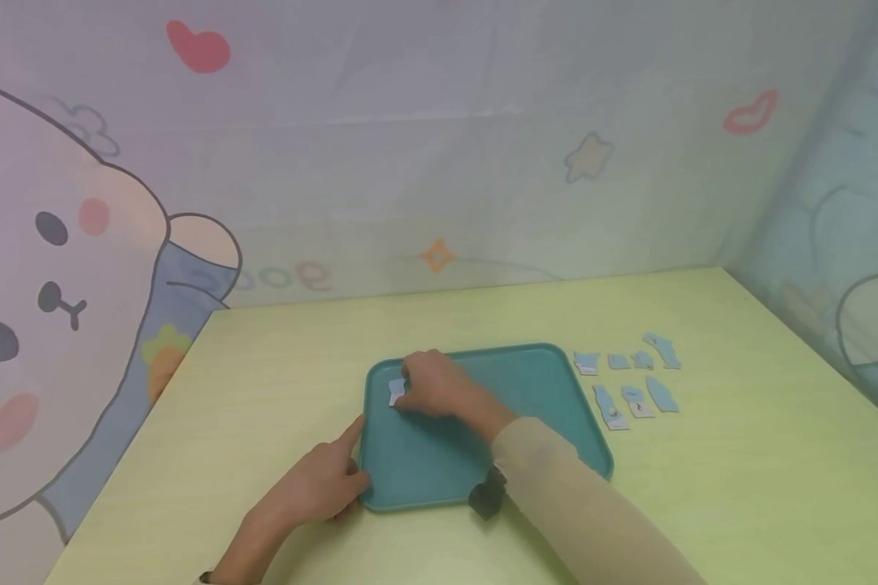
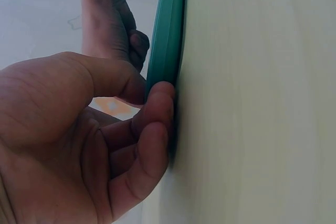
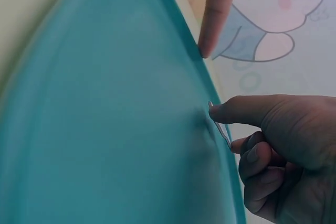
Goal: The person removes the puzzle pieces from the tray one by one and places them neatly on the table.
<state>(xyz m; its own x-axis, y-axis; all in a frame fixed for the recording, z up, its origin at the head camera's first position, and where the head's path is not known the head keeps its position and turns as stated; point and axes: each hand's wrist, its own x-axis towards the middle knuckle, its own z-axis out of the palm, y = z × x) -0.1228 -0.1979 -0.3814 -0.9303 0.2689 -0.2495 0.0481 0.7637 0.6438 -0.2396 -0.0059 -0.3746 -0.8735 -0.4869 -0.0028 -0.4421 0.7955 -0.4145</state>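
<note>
A teal tray (image 1: 439, 455) lies on the table in front of me. My left hand (image 1: 315, 483) is at its near left corner, thumb over the rim and curled fingers against the outer side, as the left wrist view shows. Over the far left part of the tray, my right hand (image 1: 439, 386) pinches a small light blue and white puzzle piece (image 1: 397, 392) between thumb and index finger. That piece (image 3: 220, 129) appears edge-on in the right wrist view, tilted close over the tray, with the other fingers curled into the palm.
Several more puzzle pieces (image 1: 613, 409) lie in two loose rows on the table (image 1: 739, 455), just beyond the tray's right side. A black device (image 1: 488, 494) on the right wrist overlaps the tray's near edge. Behind the table hangs a printed cloth (image 1: 439, 162).
</note>
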